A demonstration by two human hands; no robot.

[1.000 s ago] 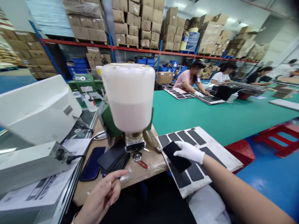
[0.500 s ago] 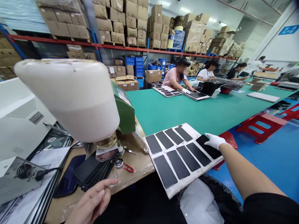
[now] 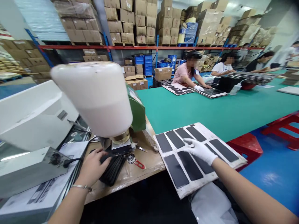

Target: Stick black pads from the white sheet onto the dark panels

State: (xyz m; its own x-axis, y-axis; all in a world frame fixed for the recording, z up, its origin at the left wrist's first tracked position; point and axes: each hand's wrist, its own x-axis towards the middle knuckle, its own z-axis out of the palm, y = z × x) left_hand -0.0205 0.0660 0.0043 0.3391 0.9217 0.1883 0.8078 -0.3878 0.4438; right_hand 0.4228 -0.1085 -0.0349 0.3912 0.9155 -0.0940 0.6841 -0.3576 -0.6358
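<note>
My bare left hand (image 3: 95,165) is at the stack of thin black panels (image 3: 113,171) under the dispenser. Its fingers and thumb close around the upper end of one black panel. My white-gloved right hand (image 3: 199,151) hovers over a white board (image 3: 181,192), fingers apart and nothing held. Black rectangular panels lie in two rows on the board, among them a front-left panel (image 3: 177,171) and a far-right panel (image 3: 224,150). The hand and wrist hide parts of the panels beneath.
A large white bottle (image 3: 95,99) of pale liquid stands inverted beside a green machine housing (image 3: 136,109). A red-handled tool (image 3: 139,164) lies below the nozzle. A grey box with a cable (image 3: 44,169) is at left. Co-workers sit across the green table (image 3: 187,109); red stools (image 3: 245,146) stand right.
My left hand has moved onto the black stack and closed on a panel. My right hand has let go of the far-right panel and moved left over the board. The view has shifted.
</note>
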